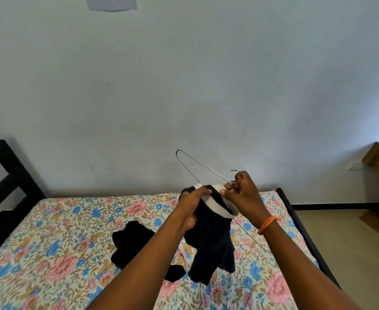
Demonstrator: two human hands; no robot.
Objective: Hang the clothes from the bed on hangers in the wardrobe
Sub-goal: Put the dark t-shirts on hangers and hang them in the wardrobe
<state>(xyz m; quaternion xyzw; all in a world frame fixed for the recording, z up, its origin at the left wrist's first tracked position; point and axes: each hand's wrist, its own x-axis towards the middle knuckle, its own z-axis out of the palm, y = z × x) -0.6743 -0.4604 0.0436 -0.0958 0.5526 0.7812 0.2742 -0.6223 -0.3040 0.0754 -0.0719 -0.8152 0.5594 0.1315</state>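
Bed (56, 242), lower half of the frame, covered by a floral sheet; a second dark garment (130, 245) lies crumpled on it at centre. Held above the bed, a dark navy garment (208, 238) with a white neckband, soft and limp, hangs from both hands. The left hand (191, 208) grips the fabric just below the collar. The right hand (244, 195) pinches the neckband together with the neck of a thin wire hanger (200, 165). One hanger arm juts toward the upper left, outside the cloth; the other appears to run down inside the garment, though this is partly hidden. Risk: the narrow neckband may catch on the free arm, or the limp cloth may slide off one shoulder if released unevenly.
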